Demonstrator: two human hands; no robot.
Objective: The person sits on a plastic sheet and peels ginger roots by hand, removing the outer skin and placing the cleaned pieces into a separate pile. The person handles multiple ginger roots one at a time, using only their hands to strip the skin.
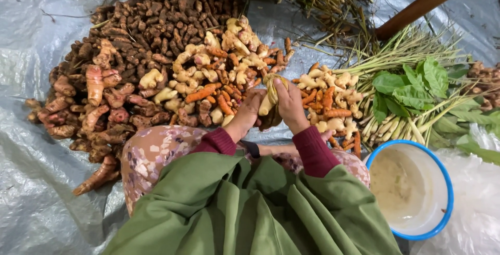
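Left to right: the heap of brown, soil-caked roots (130, 41) lies beyond your knees on the grey plastic sheet (31, 36). Your left hand (249, 110) closes on the pale yellow knobbly ginger root (271, 96); your right hand (289, 104) grips its top. Hold it steady and rub evenly. The white, blue-rimmed enamel bowl (442, 182) stands rightmost; no packages or labels show.

The ginger root (272, 101) is a pale yellow, knobbly piece with a darker, earthy lower part. It stands almost upright, held up off the grey plastic sheet (31, 41). The left hand (249, 110) supports it from the side, and the right hand (289, 104) wraps its fingers (280, 89) around the upper part. It is just in front of the big pile of pale ginger and orange turmeric (219, 73).
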